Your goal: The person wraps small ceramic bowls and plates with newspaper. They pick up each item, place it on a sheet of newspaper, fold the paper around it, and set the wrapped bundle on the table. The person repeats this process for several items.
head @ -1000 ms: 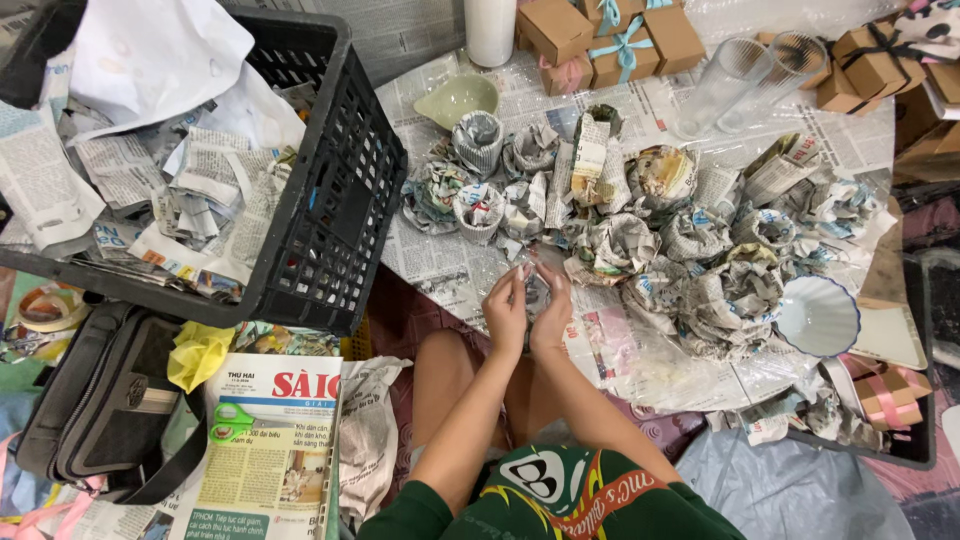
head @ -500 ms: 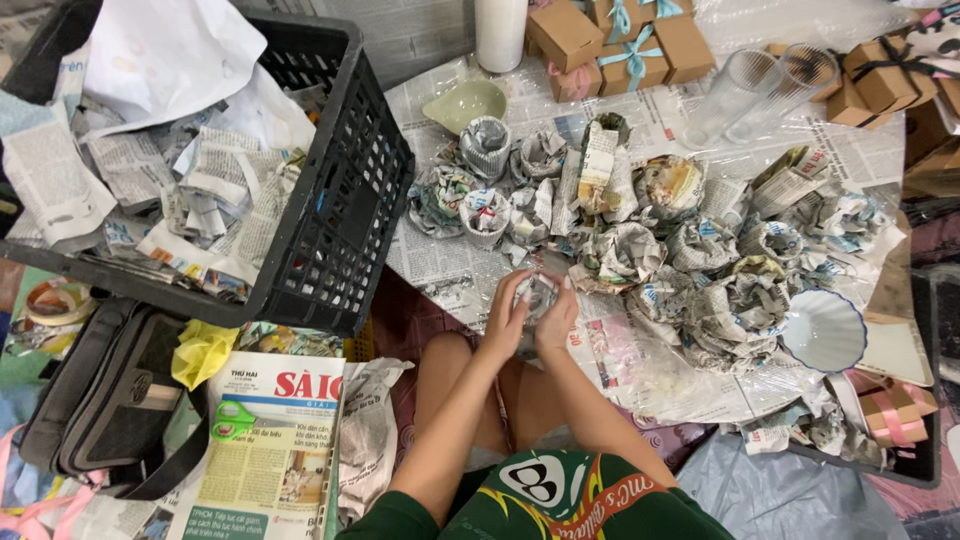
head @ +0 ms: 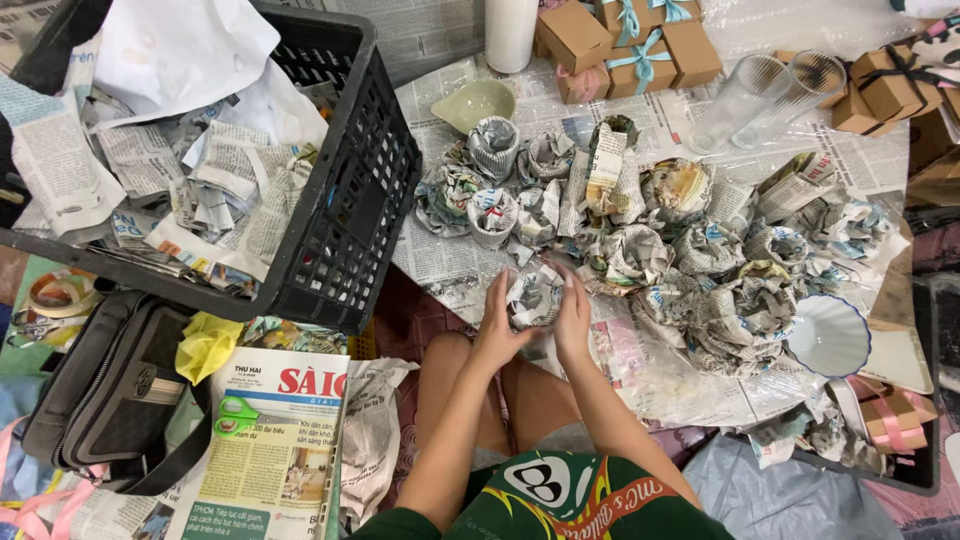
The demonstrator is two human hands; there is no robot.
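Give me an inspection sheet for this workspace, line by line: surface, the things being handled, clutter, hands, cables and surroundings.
Surface: newspaper sheets spread on the floor.
Job's things: newspaper-wrapped bundle held between both hands; many wrapped bundles lie beyond it.
Clutter: green bowl, white fluted bowl, two clear glasses, green scissors on a folded newspaper.
Grippers: left hand and right hand both cup the bundle.
Cables: nothing seen.
Surroundings: black plastic crate of crumpled paper, grey bag, brown gift boxes with ribbons.
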